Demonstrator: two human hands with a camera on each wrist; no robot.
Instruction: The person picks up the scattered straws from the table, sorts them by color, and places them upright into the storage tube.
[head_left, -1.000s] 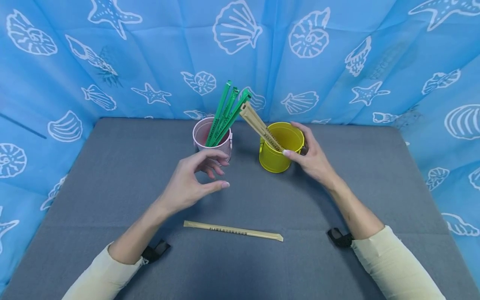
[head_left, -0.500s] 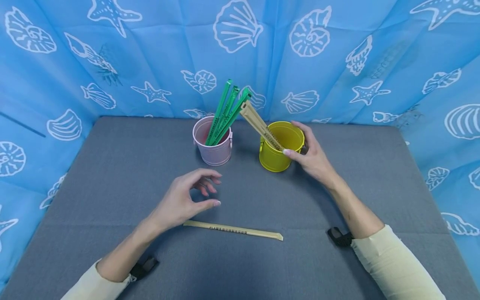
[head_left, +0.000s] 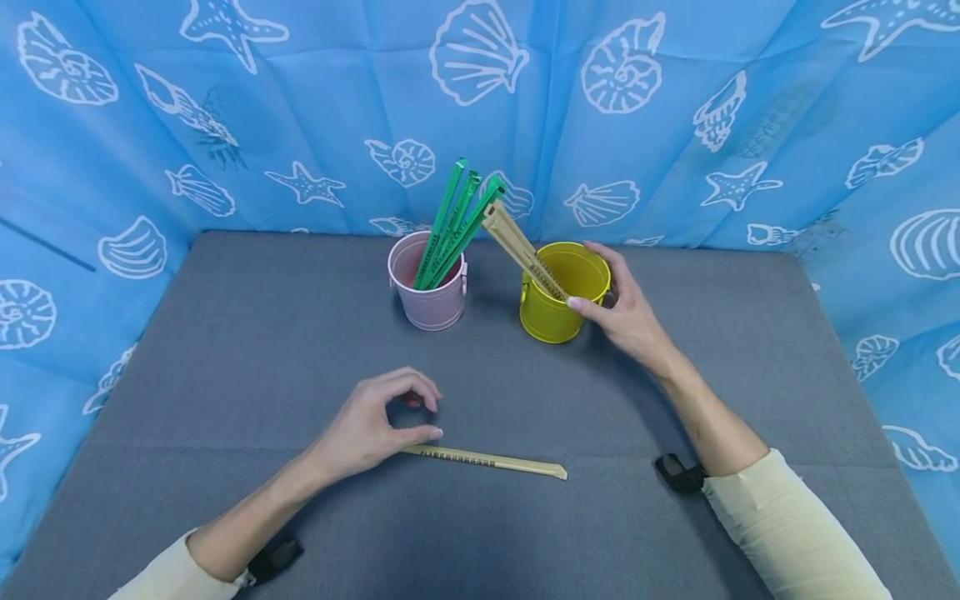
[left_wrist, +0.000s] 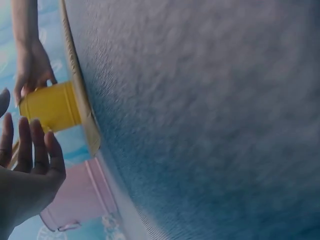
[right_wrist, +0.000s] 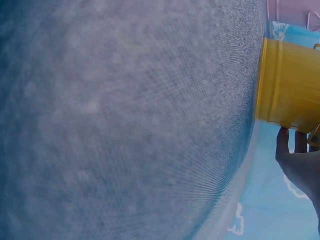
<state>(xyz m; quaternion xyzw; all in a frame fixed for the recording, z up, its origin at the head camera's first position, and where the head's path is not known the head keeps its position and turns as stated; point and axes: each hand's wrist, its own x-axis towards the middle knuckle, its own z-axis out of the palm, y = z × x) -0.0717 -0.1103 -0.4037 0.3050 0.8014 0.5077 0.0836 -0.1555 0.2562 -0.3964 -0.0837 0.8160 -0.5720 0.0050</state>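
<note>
A tan wrapped straw (head_left: 517,463) with printed lettering lies crosswise on the table. My left hand (head_left: 367,425) hovers over its left end, thumb and fingers loosely curved with a gap between them, holding nothing. That end is hidden behind the thumb in the head view. My right hand (head_left: 632,321) holds the yellow bucket (head_left: 550,323) by its right side, thumb at the front rim and fingers round the far side. Tan wrapped straws (head_left: 519,248) lean leftward out of this bucket. In the left wrist view the left fingers (left_wrist: 39,147) are spread, nothing between them.
A pink bucket (head_left: 433,310) stands left of the yellow one, with several green wrapped straws (head_left: 444,237) leaning in it. Behind the grey table (head_left: 262,333) hangs a blue curtain (head_left: 315,100) with white shell prints.
My left hand has drawn back from beside the pink bucket toward the tan straw on the table, its thumb and fingers closing somewhat. The right hand has stayed on the yellow bucket.
</note>
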